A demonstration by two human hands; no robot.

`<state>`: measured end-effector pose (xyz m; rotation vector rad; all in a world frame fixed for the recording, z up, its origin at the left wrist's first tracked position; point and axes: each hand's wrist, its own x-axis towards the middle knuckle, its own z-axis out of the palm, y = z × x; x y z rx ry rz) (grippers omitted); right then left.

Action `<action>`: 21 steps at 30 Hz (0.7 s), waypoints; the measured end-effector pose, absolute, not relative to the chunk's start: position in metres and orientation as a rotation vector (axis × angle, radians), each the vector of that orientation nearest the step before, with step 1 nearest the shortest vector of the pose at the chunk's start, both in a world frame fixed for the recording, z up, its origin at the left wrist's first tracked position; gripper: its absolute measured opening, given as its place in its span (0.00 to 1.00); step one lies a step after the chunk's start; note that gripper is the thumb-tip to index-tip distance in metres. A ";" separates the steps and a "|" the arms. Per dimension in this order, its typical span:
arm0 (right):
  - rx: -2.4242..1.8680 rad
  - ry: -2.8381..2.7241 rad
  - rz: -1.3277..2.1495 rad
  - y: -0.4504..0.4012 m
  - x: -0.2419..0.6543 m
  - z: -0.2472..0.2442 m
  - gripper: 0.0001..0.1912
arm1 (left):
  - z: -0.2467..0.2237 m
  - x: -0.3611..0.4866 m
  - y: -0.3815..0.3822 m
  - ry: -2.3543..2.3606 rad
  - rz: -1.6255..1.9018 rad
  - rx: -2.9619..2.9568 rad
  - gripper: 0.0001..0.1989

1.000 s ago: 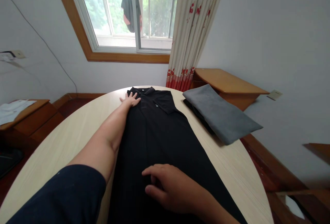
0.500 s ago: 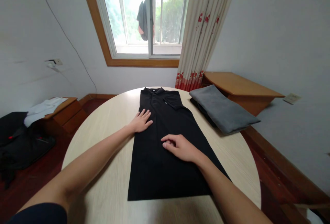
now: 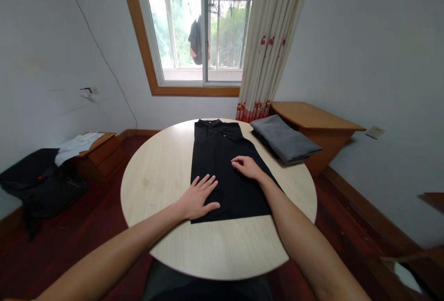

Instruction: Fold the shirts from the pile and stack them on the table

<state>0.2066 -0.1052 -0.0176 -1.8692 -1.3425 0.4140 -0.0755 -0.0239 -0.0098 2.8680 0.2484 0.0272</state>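
A black polo shirt (image 3: 222, 153) lies flat on the round table, its collar at the far end and its hem toward me. One short sleeve shows folded over at the upper right, and the left edge runs straight. My left hand (image 3: 199, 198) presses palm down on the shirt's lower left part, near the hem, with fingers spread. Over the right middle of the shirt is my right hand (image 3: 247, 167), its fingers loosely curled and no cloth visible between them. Whether it touches the fabric, I cannot tell.
The pale round table (image 3: 152, 171) carries a folded grey cloth (image 3: 286, 137) with something black beneath it at the right. A wooden desk (image 3: 312, 116) stands behind that. At the left are a black bag (image 3: 45, 190) and a low wooden cabinet (image 3: 100, 155). A curtain (image 3: 268, 51) hangs by the window.
My left hand has slid down the shirt's left side from the chest area to near the hem. My right hand stays curled over the shirt. The view has shifted back and up.
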 end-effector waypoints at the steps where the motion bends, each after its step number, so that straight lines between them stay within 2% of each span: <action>1: -1.876 -1.344 0.408 -0.105 0.207 -0.018 0.13 | -0.008 -0.080 -0.029 0.222 0.026 2.850 0.43; 4: -1.896 -1.373 0.342 -0.106 0.203 -0.015 0.13 | -0.004 -0.091 -0.037 0.138 0.059 2.794 0.43; 6: -1.890 -1.427 0.357 -0.107 0.196 -0.011 0.13 | -0.003 -0.097 -0.038 0.097 0.153 2.752 0.39; 11: -1.668 -1.613 1.012 -0.111 0.164 0.001 0.17 | -0.007 -0.100 -0.038 0.054 0.425 2.687 0.15; 13: -1.564 -1.648 1.224 -0.113 0.152 0.005 0.22 | -0.009 -0.099 -0.039 0.000 0.446 2.694 0.10; 17: -1.453 -1.690 1.471 -0.117 0.139 0.010 0.26 | -0.009 -0.099 -0.039 -0.100 0.432 2.622 0.11; 21: -1.462 -1.663 1.518 -0.119 0.136 0.013 0.23 | -0.006 -0.101 -0.036 -0.118 0.369 2.570 0.13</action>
